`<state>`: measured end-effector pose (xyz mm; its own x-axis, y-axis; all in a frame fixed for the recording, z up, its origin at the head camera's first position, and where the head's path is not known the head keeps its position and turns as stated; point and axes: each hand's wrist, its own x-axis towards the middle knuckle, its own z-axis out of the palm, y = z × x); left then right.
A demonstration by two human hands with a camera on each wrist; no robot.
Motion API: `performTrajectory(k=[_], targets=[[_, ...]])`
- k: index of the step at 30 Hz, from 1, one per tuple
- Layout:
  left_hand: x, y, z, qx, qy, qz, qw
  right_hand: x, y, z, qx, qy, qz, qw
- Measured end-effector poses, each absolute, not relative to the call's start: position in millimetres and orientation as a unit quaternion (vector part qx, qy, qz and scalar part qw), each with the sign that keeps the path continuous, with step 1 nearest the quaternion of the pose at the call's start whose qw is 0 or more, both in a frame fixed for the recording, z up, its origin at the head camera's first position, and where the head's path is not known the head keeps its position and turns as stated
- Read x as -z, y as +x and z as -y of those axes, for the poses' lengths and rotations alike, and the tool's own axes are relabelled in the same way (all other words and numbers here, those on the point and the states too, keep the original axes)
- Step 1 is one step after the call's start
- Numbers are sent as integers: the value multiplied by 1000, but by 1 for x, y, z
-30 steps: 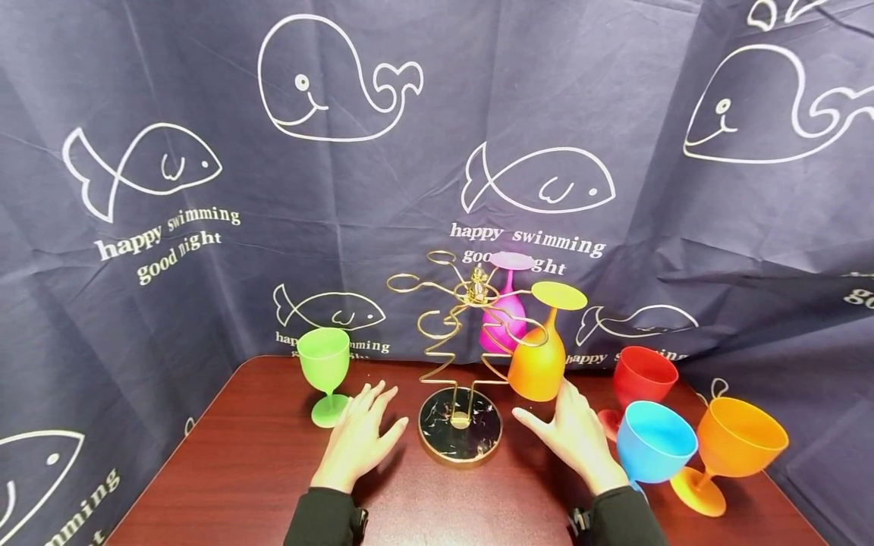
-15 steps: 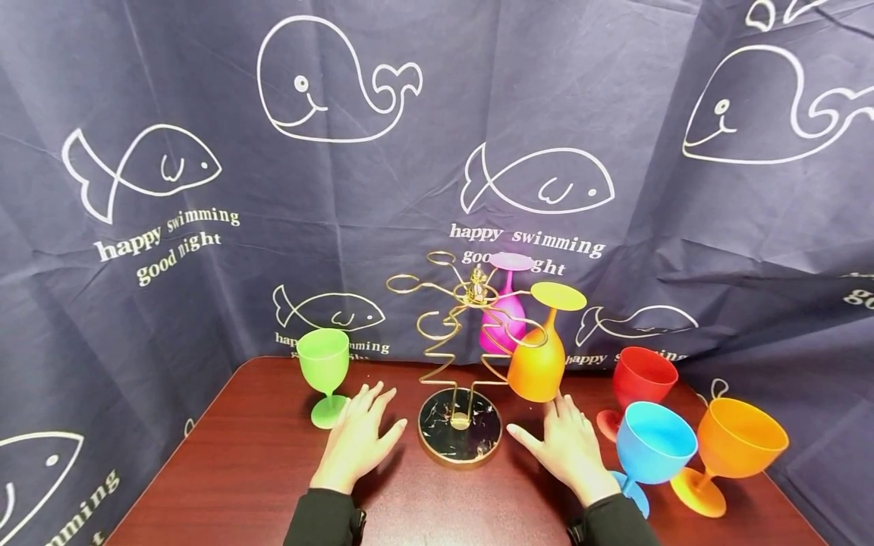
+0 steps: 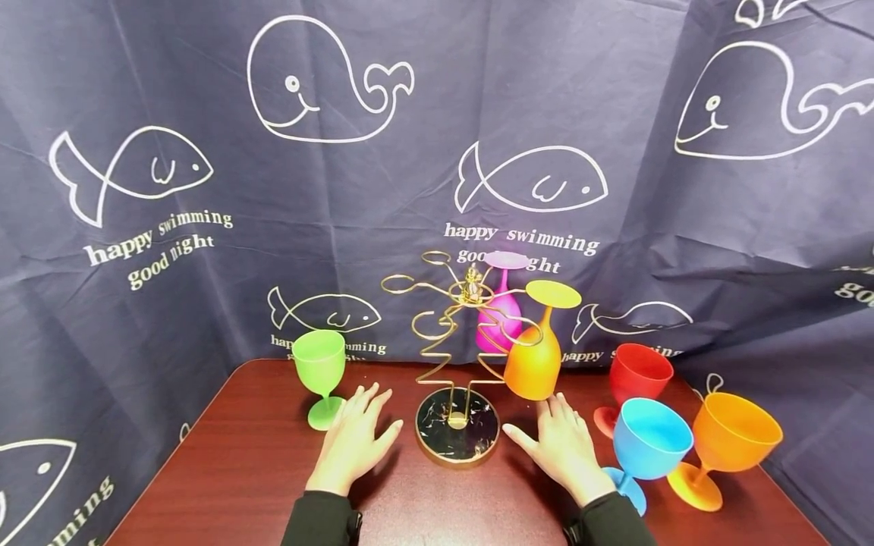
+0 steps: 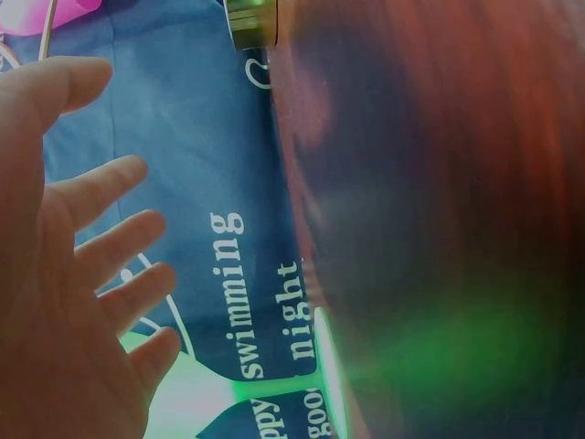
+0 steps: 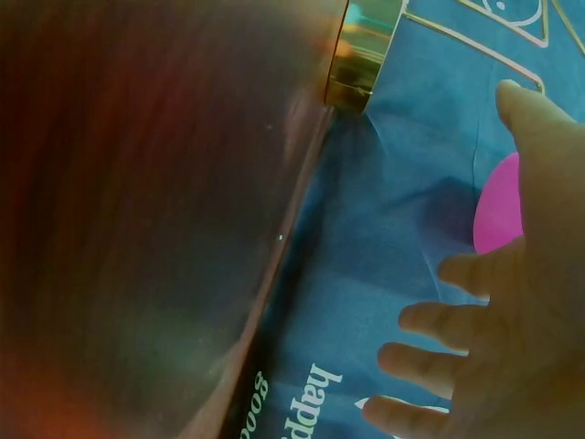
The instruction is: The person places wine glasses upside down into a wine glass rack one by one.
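My left hand (image 3: 353, 438) lies palm down with fingers spread, just right of the green goblet (image 3: 319, 364), which stands upright. Opposite it, my right hand (image 3: 561, 444) is also spread and holds nothing. Between the two hands stands a gold wire goblet rack (image 3: 457, 425) with a round black marbled base. From its right side hang two upside-down goblets, a yellow-orange goblet (image 3: 534, 368) and a magenta goblet (image 3: 501, 322) behind it. The right fingertips come close below the yellow-orange goblet's rim. In the left wrist view the green goblet (image 4: 196, 389) shows past the fingers.
At the right of the reddish-brown table (image 3: 225, 462) stand a red goblet (image 3: 638, 375), a blue goblet (image 3: 652, 440) and an orange goblet (image 3: 737, 434), all upright. Several wire loops on the rack's left hold no goblet. A dark blue printed cloth (image 3: 382, 197) hangs behind the table.
My right hand has drawn back from beside the hanging yellow-orange goblet and moved slightly left and down. My left hand keeps its place. The head view has shifted slightly.
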<state>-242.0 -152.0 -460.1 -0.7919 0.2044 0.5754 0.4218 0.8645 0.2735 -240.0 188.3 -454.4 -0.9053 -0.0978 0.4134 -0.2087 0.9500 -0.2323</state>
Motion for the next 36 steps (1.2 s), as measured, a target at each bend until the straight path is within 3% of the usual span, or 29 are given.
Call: performTrajectory(k=[14,22,36], targets=[[433,-234,150,199,-180,914,303,457,-241,-188,-140,96,961,220],[404,-227,151,181,-189,899,350,457,-242,-189,-140,102,959,224],[386,-227,178,169,-159,893,384,459,-243,-189,-142,99,960,222]])
